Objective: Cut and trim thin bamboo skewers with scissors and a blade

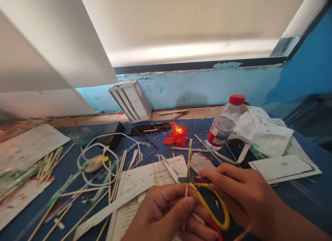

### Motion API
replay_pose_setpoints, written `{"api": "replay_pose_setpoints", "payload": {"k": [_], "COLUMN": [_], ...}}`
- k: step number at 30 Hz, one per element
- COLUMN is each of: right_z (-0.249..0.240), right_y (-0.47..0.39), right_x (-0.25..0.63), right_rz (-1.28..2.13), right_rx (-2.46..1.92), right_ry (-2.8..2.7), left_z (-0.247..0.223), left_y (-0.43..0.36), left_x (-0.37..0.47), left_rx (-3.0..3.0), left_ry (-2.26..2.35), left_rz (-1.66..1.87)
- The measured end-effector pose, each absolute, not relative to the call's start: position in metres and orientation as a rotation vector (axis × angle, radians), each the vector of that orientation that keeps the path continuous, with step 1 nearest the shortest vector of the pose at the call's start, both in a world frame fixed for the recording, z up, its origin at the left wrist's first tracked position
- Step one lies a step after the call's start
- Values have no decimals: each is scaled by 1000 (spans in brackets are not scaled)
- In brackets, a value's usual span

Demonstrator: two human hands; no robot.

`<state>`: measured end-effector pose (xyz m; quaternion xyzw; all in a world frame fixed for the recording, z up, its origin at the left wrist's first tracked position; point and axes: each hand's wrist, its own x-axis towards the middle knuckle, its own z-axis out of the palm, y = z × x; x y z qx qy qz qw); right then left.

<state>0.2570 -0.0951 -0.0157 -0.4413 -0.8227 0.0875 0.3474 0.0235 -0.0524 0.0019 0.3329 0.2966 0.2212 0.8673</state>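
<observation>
My left hand point(172, 210) grips a short wooden stick point(190, 156), which stands nearly upright between thumb and fingers. My right hand point(238, 189) is closed on the dark red handle of a small knife point(184, 179); its grey blade lies across the stick just above my left fingers. Under and behind both hands lie scissors with yellow and red handles point(224, 208), their blades pointing up and left over printed paper point(141, 177). Beyond the stick, a small flame burns on a lump of red wax point(177, 136).
A water bottle point(224, 125) with a red cap stands behind my right hand. Thin sticks point(120, 175), a white cable point(89, 140) and a black box point(112, 134) lie left. A white box point(132, 101) leans at the wall. Crumpled papers point(269, 133) lie right.
</observation>
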Motion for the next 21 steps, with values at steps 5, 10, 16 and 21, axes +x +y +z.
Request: {"api": "replay_pose_setpoints", "payload": {"k": [5,10,16,21], "right_z": [-15,-12,-11,-10], "right_y": [-96,-95,-96,-96], "right_x": [257,256,255,255], "right_rz": [222,192,176,162], "right_rx": [-1137,-1153,-1168,-1179], "right_ry": [-2115,-2097,-2096,-2104], "left_z": [4,9,7,1], "left_y": [-55,-54,-55,-56], "left_x": [23,23,23,23], "left_rx": [689,689,704,691], "left_ry": [643,651,666,687], "left_rz": [478,486,488,498]}}
